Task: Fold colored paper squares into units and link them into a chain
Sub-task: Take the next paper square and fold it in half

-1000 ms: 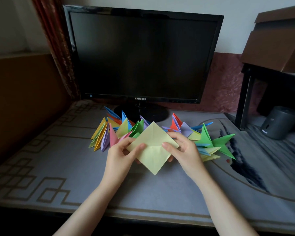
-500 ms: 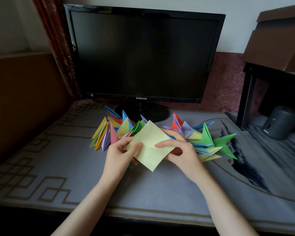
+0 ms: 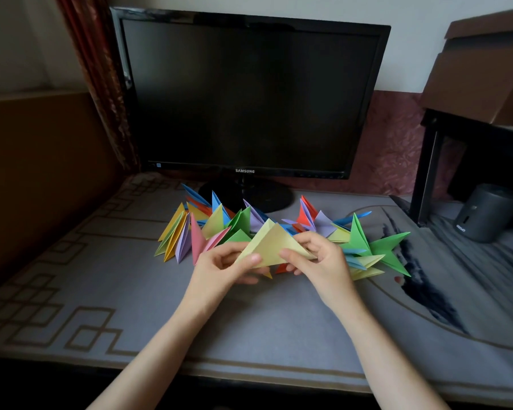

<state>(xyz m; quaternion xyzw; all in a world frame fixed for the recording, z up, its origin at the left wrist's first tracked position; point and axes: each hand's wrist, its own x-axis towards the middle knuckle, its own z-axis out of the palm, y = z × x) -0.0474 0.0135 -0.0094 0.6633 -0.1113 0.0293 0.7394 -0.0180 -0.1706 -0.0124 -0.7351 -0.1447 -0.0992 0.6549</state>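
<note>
Here, left hand (image 3: 219, 272) and right hand (image 3: 320, 263) pinch the yellow paper (image 3: 274, 242) spanning between them.

A grey mat (image 3: 249, 327) covers the worktop. It has a tan border of angular lines along its left and near edges and dark, ink-like brushwork on the right. At the far middle a black monitor (image 3: 249, 93) with a dark screen stands on a round black foot (image 3: 274, 198). Behind it the wall (image 3: 412, 13) is pale above, with a reddish textured band (image 3: 394, 149) below. A patterned red curtain (image 3: 98, 69) hangs at the far left, next to a brown wooden panel (image 3: 42, 173). At the far right a black frame (image 3: 427, 161) carries a cardboard box (image 3: 480, 75), with a dark grey cylinder (image 3: 483, 214) beneath. The light is dim and soft.
</note>
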